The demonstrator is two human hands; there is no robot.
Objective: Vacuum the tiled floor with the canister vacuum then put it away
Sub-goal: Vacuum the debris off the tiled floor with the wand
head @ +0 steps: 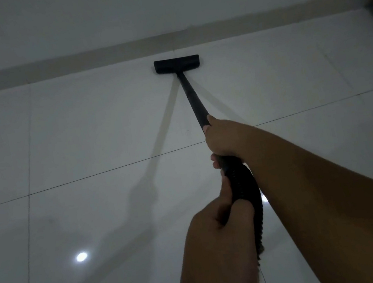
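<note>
Mid-vacuuming, I'd judge: brush head [177, 64] at wall base [70, 62], upper centre. Right hand [223, 139] clenched round wand [191, 96], left hand [219, 219] wrapped round hose [249, 187]. Canister out of frame; put-away still left.

Your view is dim and soft. Note one glare spot [81, 256] on the glossy floor [81, 133]; faint shadows fan leftward; edges bend.
</note>
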